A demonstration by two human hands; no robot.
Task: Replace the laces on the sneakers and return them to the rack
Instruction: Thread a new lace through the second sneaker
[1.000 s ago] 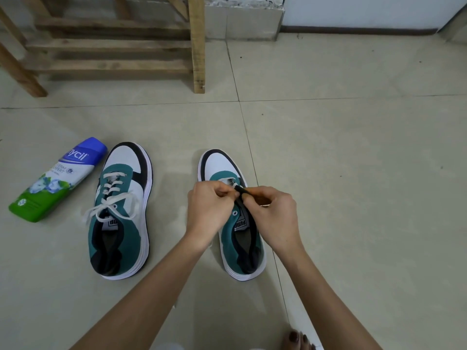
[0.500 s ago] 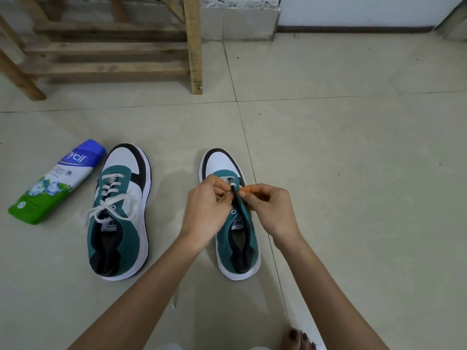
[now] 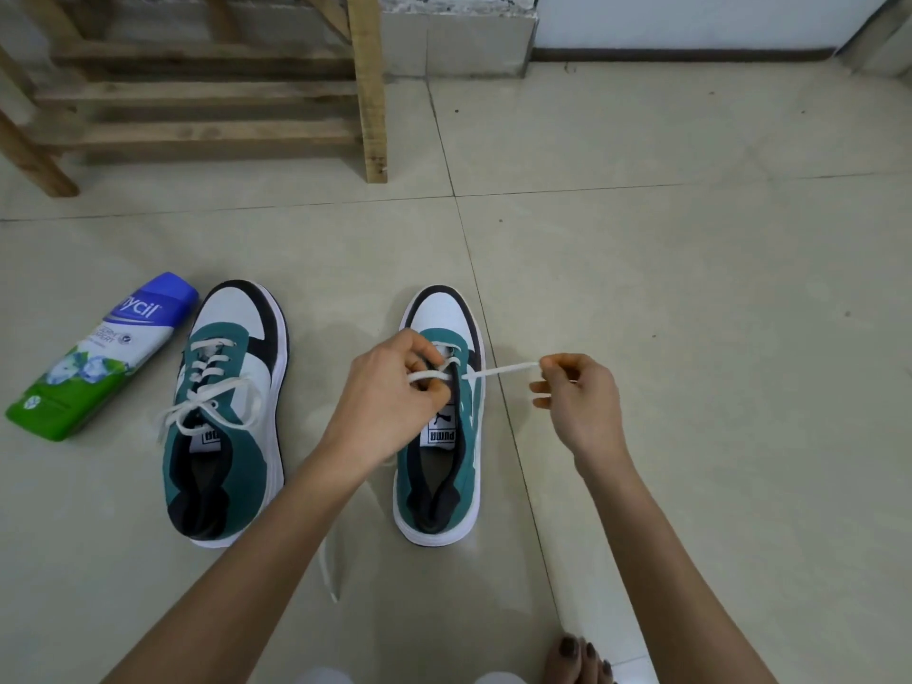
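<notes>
Hands first: our left hand [image 3: 390,402] sits over the front eyelets of the sneaker [image 3: 439,466], fingers curled round the white lace [image 3: 498,371]. Our right hand [image 3: 580,399], just beside the shoe, pinches the lace's end between thumb and forefinger, with the strand taut between them. The sneaker stands on the tiled floor [image 3: 666,288], well apart from the wooden rack [image 3: 367,91], which the frame's top edge cuts off. Our left fingers hide the eyelets.

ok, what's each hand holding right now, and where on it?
One white lace: the right hand pinches it near its free end, the left hand pinches it at the half-laced sneaker's front eyelets.
</notes>
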